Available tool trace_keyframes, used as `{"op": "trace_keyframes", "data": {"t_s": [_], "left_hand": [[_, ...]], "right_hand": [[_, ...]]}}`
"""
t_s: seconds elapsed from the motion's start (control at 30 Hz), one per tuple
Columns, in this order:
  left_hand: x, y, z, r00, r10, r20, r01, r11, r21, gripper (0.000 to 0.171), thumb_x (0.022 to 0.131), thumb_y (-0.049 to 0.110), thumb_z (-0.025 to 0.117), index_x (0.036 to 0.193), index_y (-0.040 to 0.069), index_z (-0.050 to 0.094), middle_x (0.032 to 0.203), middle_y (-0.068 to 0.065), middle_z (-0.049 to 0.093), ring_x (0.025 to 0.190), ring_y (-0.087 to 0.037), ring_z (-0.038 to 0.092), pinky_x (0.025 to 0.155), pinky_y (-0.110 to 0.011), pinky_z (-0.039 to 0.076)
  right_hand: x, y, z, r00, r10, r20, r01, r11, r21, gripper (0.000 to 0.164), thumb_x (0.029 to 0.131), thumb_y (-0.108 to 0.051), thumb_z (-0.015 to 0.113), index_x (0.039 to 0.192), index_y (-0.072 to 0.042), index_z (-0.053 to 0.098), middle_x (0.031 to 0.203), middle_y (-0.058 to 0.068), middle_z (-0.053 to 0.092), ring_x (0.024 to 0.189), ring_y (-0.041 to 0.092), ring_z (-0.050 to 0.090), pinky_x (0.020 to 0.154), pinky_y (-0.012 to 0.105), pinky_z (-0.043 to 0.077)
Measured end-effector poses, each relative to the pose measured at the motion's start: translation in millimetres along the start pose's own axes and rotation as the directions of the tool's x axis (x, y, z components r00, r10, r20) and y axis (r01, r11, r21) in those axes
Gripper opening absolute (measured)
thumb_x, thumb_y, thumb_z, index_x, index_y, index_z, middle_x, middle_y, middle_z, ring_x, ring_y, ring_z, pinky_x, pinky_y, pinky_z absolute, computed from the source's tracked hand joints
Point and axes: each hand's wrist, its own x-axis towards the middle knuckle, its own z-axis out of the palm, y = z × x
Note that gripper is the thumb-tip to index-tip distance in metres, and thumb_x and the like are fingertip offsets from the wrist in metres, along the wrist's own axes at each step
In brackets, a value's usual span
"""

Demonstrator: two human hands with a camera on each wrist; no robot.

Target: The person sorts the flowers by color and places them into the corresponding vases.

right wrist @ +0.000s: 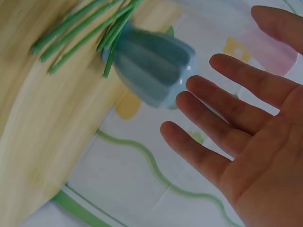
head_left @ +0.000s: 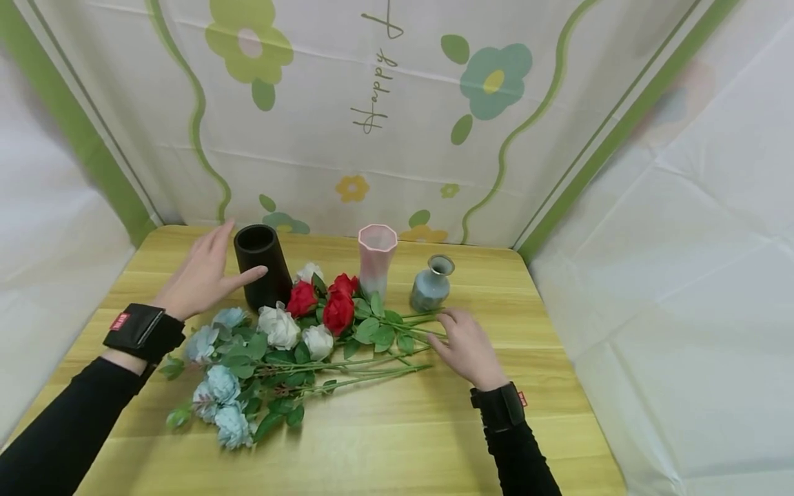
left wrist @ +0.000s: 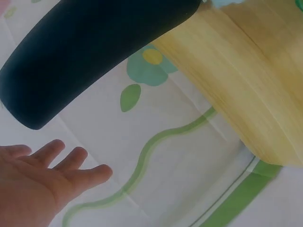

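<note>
My left hand (head_left: 201, 272) is spread beside the black vase (head_left: 268, 275), its thumb reaching across the front of it in the head view. In the left wrist view the fingers are loosely extended near the vase's end (left wrist: 71, 66), with nothing in them. My right hand (head_left: 465, 348) hovers by the stem ends (head_left: 422, 334) of the flowers, fingers relaxed. The right wrist view shows that palm bare, the fingers apart, near the small blue-grey vase (right wrist: 154, 66) and several green stems (right wrist: 80, 33). Red roses (head_left: 339, 311), white roses (head_left: 279, 327) and light blue flowers (head_left: 223, 386) lie in a bunch between the hands.
A pink and white faceted vase (head_left: 375, 258) stands upright at the back, behind the red roses. The small blue-grey vase stands right of it. The wooden table (head_left: 384, 441) meets a flower-printed cloth (head_left: 310, 151) at its rear edge, with white sheeting at both sides.
</note>
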Motion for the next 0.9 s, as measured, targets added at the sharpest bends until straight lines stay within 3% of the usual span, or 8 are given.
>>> {"op": "trace_keyframes", "data": {"t_s": [0.1, 0.2, 0.33, 0.43, 0.5, 0.6, 0.7, 0.9], "left_hand": [[4.7, 2.1, 2.4, 1.0, -0.011, 0.002, 0.012, 1.0, -0.028, 0.107, 0.091, 0.054, 0.066, 0.158, 0.011, -0.006, 0.158, -0.029, 0.005, 0.142, -0.051, 0.006, 0.109, -0.068, 0.011], [13.4, -5.3, 11.1, 1.0, -0.014, -0.028, 0.011, 0.992, -0.127, 0.111, 0.088, 0.052, 0.07, 0.158, 0.017, -0.008, 0.16, -0.025, 0.005, 0.144, -0.047, 0.006, 0.111, -0.066, 0.01], [36.9, -55.9, 43.3, 0.997, 0.002, -0.084, -0.027, 0.954, -0.298, 0.113, 0.084, 0.042, 0.078, 0.158, 0.027, -0.006, 0.162, -0.013, 0.013, 0.146, -0.034, 0.012, 0.115, -0.055, 0.011], [47.8, -79.8, 58.5, 0.995, -0.025, -0.094, -0.013, 0.923, -0.385, 0.111, 0.083, 0.04, 0.08, 0.158, 0.033, -0.001, 0.162, -0.005, 0.017, 0.147, -0.027, 0.016, 0.115, -0.052, 0.018], [47.9, -73.6, 55.8, 0.995, -0.051, -0.083, 0.011, 0.902, -0.431, 0.111, 0.082, 0.04, 0.081, 0.158, 0.035, 0.0, 0.162, -0.006, 0.014, 0.147, -0.029, 0.016, 0.112, -0.057, 0.022], [41.1, -41.9, 41.2, 0.99, -0.116, -0.083, 0.063, 0.876, -0.478, 0.107, 0.083, 0.039, 0.08, 0.158, 0.034, 0.004, 0.162, -0.012, 0.012, 0.145, -0.035, 0.018, 0.103, -0.064, 0.029], [37.4, -20.9, 30.3, 0.989, -0.134, -0.066, 0.08, 0.849, -0.522, 0.098, 0.086, 0.032, 0.079, 0.159, 0.02, 0.015, 0.157, -0.02, 0.022, 0.139, -0.039, 0.027, 0.102, -0.062, 0.032], [43.1, -19.0, 36.0, 0.985, -0.166, -0.037, 0.117, 0.815, -0.567, 0.068, 0.089, 0.021, 0.076, 0.145, 0.004, 0.04, 0.137, -0.015, 0.044, 0.119, -0.027, 0.044, 0.097, -0.043, 0.041]], "right_hand": [[1.1, -8.1, 5.6, 1.0, -0.027, -0.007, 0.027, 1.0, 0.01, 0.033, 0.093, -0.025, 0.072, 0.115, -0.001, 0.066, 0.116, 0.015, 0.061, 0.109, 0.03, 0.057, 0.094, 0.041, 0.047], [1.2, -18.7, 12.0, 0.999, -0.05, 0.014, 0.05, 0.999, 0.023, 0.031, 0.093, -0.023, 0.072, 0.114, -0.001, 0.067, 0.115, 0.014, 0.062, 0.108, 0.029, 0.058, 0.093, 0.039, 0.048], [-1.1, -33.9, 20.0, 0.997, -0.05, 0.067, 0.046, 0.998, 0.049, 0.031, 0.094, -0.025, 0.071, 0.114, -0.001, 0.068, 0.113, 0.014, 0.063, 0.106, 0.028, 0.06, 0.09, 0.039, 0.051], [-4.4, -43.3, 25.4, 0.996, -0.021, 0.089, 0.014, 0.997, 0.081, 0.03, 0.094, -0.024, 0.071, 0.113, -0.001, 0.069, 0.11, 0.012, 0.064, 0.103, 0.027, 0.061, 0.086, 0.039, 0.053], [-6.4, -48.6, 28.5, 0.995, -0.005, 0.096, -0.005, 0.995, 0.096, 0.029, 0.094, -0.024, 0.071, 0.112, -0.002, 0.069, 0.109, 0.011, 0.064, 0.102, 0.026, 0.061, 0.085, 0.038, 0.054], [-7.3, -55.9, 33.0, 0.994, 0.001, 0.106, -0.011, 0.996, 0.092, 0.029, 0.093, -0.024, 0.072, 0.111, -0.002, 0.07, 0.11, 0.011, 0.064, 0.104, 0.026, 0.06, 0.087, 0.039, 0.053], [-6.0, -62.5, 37.2, 0.994, -0.013, 0.113, 0.005, 0.997, 0.072, 0.029, 0.091, -0.023, 0.073, 0.111, -0.001, 0.07, 0.11, 0.011, 0.064, 0.104, 0.026, 0.06, 0.09, 0.04, 0.052], [-3.0, -71.2, 44.8, 0.991, -0.066, 0.118, 0.065, 0.998, 0.015, 0.027, 0.088, -0.02, 0.076, 0.108, -0.002, 0.071, 0.105, 0.008, 0.065, 0.098, 0.023, 0.061, 0.086, 0.037, 0.053]]}}
